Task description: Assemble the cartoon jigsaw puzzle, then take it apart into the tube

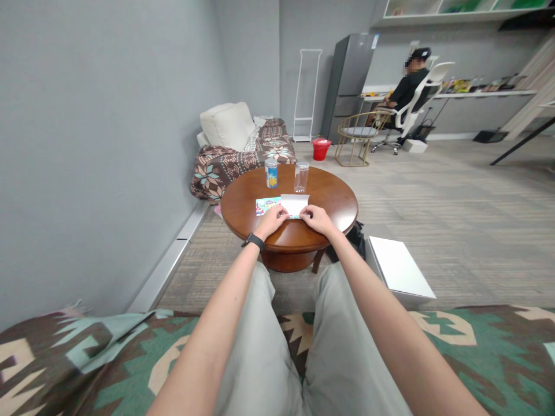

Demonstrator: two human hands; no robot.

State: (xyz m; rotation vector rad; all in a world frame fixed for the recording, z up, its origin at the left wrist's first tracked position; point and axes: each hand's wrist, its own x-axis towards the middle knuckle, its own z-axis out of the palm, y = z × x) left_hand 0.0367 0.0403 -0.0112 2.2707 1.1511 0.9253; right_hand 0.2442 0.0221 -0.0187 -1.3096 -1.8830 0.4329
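Note:
A white-backed label sheet (295, 203) lies on the round wooden table, with a strip of coloured print along its near edge. My left hand (274, 221), wearing a black watch at the wrist, has its fingers closed at the sheet's near left corner. At the near right corner my right hand (317, 219) pinches the same sheet. Partly behind my left hand is a colourful printed label (265, 204), flat on the wood. Beyond the sheet stand a clear lidded jar (300, 178) and a similar jar with a blue and yellow label (271, 174), both upright.
The round table (243, 196) stands before my knees. A white box (401, 266) is on the floor to the right. Past the table are a covered sofa (225, 164), a red bucket (321, 150), a gold-framed chair (358, 136) and a seated person (410, 86).

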